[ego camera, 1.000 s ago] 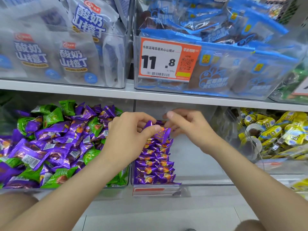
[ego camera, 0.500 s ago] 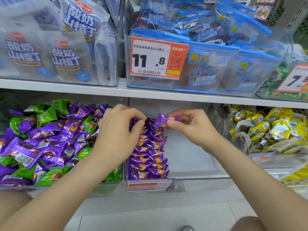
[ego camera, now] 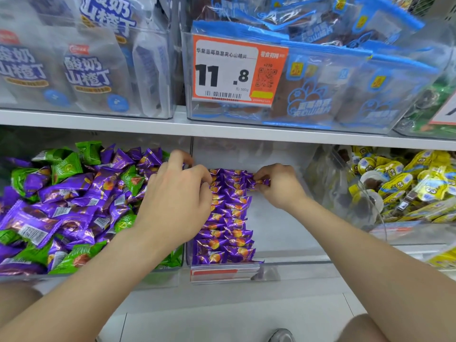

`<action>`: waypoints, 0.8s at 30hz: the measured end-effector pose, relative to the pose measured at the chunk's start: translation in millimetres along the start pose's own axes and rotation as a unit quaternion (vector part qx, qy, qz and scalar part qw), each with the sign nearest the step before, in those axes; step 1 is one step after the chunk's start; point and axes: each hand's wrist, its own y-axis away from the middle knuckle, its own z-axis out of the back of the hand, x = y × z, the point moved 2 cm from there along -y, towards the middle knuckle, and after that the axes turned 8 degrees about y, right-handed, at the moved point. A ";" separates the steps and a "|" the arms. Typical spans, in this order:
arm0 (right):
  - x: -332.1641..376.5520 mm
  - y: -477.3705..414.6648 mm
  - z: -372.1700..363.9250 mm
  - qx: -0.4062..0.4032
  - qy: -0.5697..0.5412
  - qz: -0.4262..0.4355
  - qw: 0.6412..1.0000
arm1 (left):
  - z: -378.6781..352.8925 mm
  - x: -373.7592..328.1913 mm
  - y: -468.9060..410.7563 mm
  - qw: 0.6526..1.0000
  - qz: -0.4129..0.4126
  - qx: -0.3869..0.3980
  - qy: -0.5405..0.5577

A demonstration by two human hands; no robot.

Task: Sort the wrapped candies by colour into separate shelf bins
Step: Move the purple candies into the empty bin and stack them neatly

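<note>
Your right hand pinches a crinkly purple foil candy by one end at the back of the clear plastic middle bin, touching the neat purple rows. Left hand is palm-down with fingers curled onto the rows' left edge; can't tell if they grip anything. Mixed green/purple pile fills the left bin. Orange tag reads 11.8.

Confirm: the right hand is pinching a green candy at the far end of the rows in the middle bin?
No. The head view shows the right hand pinching a purple candy, not green, at the far end of the rows in the middle bin.
</note>
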 end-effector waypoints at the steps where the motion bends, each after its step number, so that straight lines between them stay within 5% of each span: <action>1: 1.4 -0.9 -0.6 0.002 -0.002 -0.002 1.000 | -0.1 0.3 -0.1 1.000 -0.001 0.000 0.001; 24: 5.6 -4.6 -2.7 -0.002 -0.015 -0.004 1.000 | -1.6 4.4 1.4 1.000 -0.016 -0.007 0.011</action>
